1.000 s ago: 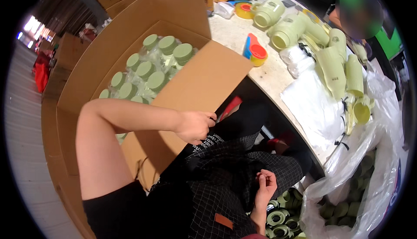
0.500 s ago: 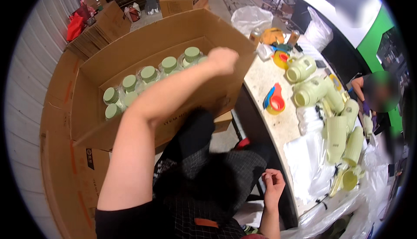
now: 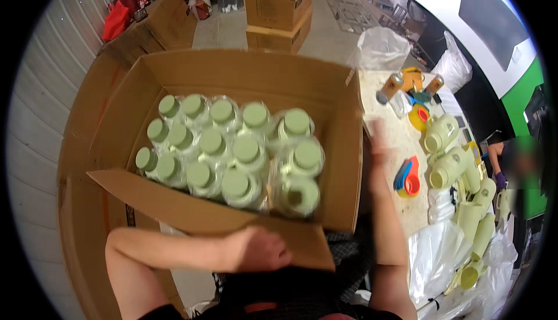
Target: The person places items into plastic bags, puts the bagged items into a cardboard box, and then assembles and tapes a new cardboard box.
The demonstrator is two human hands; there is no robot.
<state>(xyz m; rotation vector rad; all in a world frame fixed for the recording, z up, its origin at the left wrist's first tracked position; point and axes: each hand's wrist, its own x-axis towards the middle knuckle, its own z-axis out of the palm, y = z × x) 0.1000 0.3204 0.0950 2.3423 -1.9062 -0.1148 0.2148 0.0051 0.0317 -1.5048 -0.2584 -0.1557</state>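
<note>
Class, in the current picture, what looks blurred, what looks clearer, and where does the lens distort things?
In the head view, the right hand is badly smeared, the left hand softly blurred; in that same view, the green lids look clearer, while the ridged wall bows along the dark rim.
</note>
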